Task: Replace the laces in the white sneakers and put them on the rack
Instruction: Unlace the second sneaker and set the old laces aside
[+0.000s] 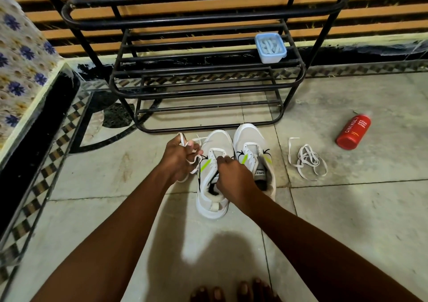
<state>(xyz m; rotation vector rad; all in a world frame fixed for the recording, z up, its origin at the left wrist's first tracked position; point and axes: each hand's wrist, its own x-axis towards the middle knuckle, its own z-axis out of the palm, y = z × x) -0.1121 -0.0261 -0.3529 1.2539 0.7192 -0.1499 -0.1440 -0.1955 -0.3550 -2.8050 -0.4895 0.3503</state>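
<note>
Pulling the lace [190, 160] too hard could drag it out of the eyelets or tip the left sneaker [214, 174]: the left hand [179, 157] grips its bunched slack while the right hand [228, 169] pinches at the eyelets. Both sneakers stand on the floor, just before the rack [203, 79]; its low bar crowds the toes, with open floor toward the loose lace [306, 159]

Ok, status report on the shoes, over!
Left hand grips lace. Right hand pinches lace at left sneaker. Spare lace on floor. Rack ahead, unblocked.
</note>
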